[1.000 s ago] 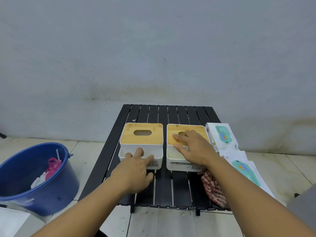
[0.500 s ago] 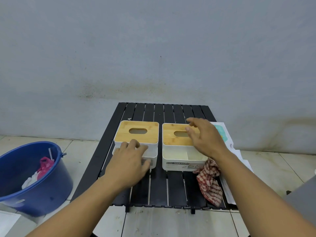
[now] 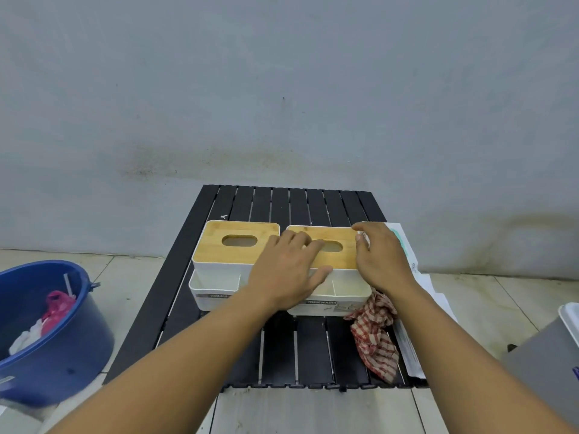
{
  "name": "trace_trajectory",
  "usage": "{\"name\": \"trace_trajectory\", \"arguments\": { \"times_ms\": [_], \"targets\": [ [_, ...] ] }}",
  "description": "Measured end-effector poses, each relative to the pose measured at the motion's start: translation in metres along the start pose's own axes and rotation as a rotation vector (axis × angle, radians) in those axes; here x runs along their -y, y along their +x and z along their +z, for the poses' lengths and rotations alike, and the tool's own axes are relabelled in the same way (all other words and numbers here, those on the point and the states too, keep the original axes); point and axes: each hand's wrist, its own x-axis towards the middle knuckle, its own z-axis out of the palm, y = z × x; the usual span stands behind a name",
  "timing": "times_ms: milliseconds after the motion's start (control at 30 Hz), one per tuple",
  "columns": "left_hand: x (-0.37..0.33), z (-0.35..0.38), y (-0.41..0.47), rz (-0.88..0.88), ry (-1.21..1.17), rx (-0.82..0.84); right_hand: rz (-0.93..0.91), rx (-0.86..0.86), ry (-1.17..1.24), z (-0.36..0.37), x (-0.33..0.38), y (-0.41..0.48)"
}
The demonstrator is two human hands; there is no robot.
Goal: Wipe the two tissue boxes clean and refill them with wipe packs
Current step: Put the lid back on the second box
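Observation:
Two white tissue boxes with bamboo lids stand side by side on a black slatted table [image 3: 316, 205]. The left box [image 3: 216, 286] stands untouched, lid [image 3: 213, 245] in place. On the right box [image 3: 347, 292], my left hand [image 3: 288, 270] lies spread on the left part of its lid [image 3: 340, 258], thumb along the front edge. My right hand [image 3: 380, 258] curls round that lid's right end. White wipe packs [image 3: 421, 278] with teal labels lie at the table's right edge, largely hidden by my right hand and arm.
A red-and-white checked cloth [image 3: 372, 339] lies crumpled by the right box's front right corner. A blue bucket [image 3: 62, 355] with rags stands on the floor to the left. A grey object [image 3: 545, 361] is at the lower right. A wall lies just behind the table.
My left hand left the left box and moved right onto the right box's lid. My right hand slid to that lid's right end. The camera view shifted a little.

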Motion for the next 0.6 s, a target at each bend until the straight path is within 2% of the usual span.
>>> {"name": "trace_trajectory", "arguments": {
  "times_ms": [67,200,300,367,433,600],
  "targets": [
    [-0.011,0.008,0.016,0.052,-0.004,0.011,0.21,-0.003,0.167,-0.002,0.0,-0.001],
    [-0.025,0.017,0.043,0.053,0.017,0.199,0.527,0.098,0.558,0.002,0.0,-0.002],
    [-0.031,0.024,0.055,0.017,-0.031,0.272,0.749,0.049,0.921,0.003,0.007,-0.002],
    [-0.035,0.027,0.06,-0.017,-0.033,0.285,0.825,-0.007,1.099,0.002,0.009,-0.003],
    [-0.038,0.028,0.062,-0.044,-0.031,0.29,0.855,-0.043,1.178,0.002,0.007,-0.004],
    [-0.041,0.021,0.064,-0.095,-0.095,0.298,0.864,-0.041,1.197,0.003,0.005,-0.005]
  ]
}}
